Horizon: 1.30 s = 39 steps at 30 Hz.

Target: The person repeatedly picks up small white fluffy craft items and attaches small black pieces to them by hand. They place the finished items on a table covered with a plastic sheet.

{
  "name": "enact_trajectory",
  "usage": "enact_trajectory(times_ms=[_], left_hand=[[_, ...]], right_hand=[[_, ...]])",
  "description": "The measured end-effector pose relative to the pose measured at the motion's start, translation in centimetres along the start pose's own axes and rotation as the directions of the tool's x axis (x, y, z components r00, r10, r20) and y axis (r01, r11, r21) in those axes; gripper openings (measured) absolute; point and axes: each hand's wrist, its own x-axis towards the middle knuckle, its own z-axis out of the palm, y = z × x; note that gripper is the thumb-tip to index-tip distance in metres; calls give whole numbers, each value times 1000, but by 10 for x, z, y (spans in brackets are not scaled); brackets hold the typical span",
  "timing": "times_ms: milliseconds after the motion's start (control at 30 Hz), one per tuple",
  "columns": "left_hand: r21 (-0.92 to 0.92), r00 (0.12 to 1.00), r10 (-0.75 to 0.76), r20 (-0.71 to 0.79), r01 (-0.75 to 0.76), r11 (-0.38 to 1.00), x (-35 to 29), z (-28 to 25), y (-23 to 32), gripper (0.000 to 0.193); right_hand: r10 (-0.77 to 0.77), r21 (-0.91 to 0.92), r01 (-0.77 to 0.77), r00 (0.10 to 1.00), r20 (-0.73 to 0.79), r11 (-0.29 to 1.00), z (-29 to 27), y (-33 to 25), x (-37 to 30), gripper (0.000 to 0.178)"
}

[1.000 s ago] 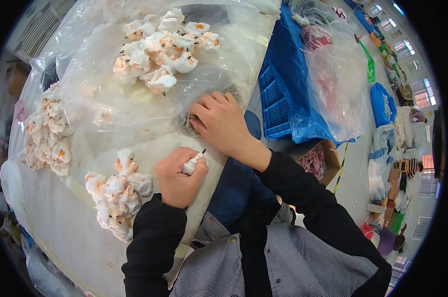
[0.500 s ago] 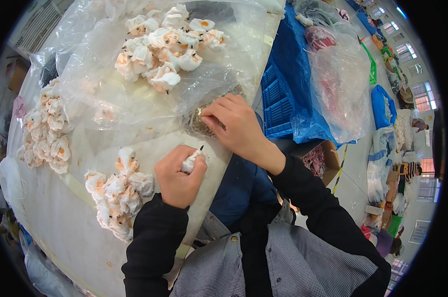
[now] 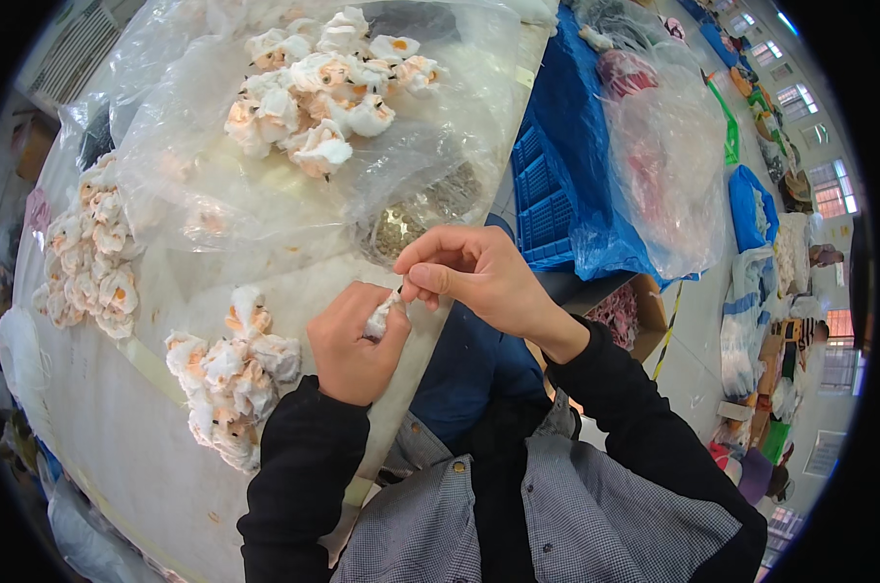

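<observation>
A white artificial flower (image 3: 379, 321) with a short dark stub is closed in my left hand (image 3: 351, 348), above the table's near edge. My right hand (image 3: 493, 290) pinches thumb and forefinger together right at that stub; whatever is between the fingertips is too small to make out. Just beyond my hands lies a clear plastic bag with small brownish bits (image 3: 401, 229). A small pile of white and peach artificial flowers (image 3: 234, 374) rests left of my left hand. More such flowers are in a larger heap (image 3: 328, 92) on plastic film at the far side.
Another cluster of flowers (image 3: 92, 257) lies at the table's left. Beyond the table's right edge stands a blue crate (image 3: 542, 204) with blue sheeting and a clear bag of pink material (image 3: 654, 155). A cardboard box (image 3: 646, 316) with pink shreds sits below, right of my legs.
My right hand has come back from the bag of brownish bits toward me, and its fingertips now meet the stub of the flower. My left hand has barely moved, still holding the flower.
</observation>
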Motion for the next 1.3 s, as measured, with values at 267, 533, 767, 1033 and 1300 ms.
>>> enact_trajectory(times_ms=[267,533,767,1033,1300], left_hand=[[8,999,35,16,-35,999,0,0,2,10],[-9,995,100,22,-100,995,0,0,2,11],[7,991,129,22,-130,992,0,2,0,12],[50,991,77,112,-83,995,-4,4,2,11],[79,961,173,216,-194,978,-4,7,-5,15]], right_hand=[[63,44,-66,996,56,997,-5,4,-5,25],[86,105,-90,995,49,990,-6,8,-8,25],[-108,-316,105,994,8,943,-3,9,-14,13],[-144,-520,194,980,135,832,-7,-2,-17,9],[-186,-515,229,973,134,826,-9,15,-22,12]])
